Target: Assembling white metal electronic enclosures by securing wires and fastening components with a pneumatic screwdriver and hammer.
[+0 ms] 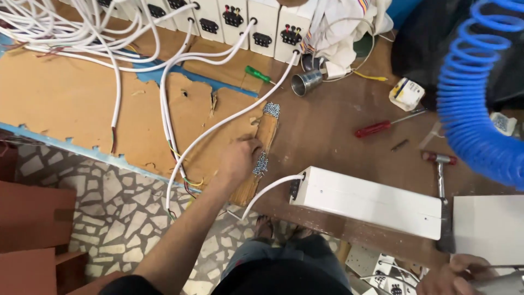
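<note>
My left hand (239, 159) reaches across the brown workbench and rests on a narrow wooden strip (267, 133). Its curled fingertips touch a small heap of silvery screws (261, 163). The fingers hide whether any screw is pinched. A second heap of screws (271, 109) lies at the strip's far end. A long white box (371, 201) with a white cable (267, 190) lies just right of the hand. My right hand (452, 275) is at the bottom right edge, closed around a pale grey object (501, 283) that is mostly cut off.
A row of white socket boxes (234, 19) with tangled white cables stands at the back. Green screwdriver (256, 74), steel cup (305, 82), red screwdriver (374, 129) and hammer (441, 169) lie on the bench. A blue coiled hose (469, 104) hangs at right, above a white panel (488, 226).
</note>
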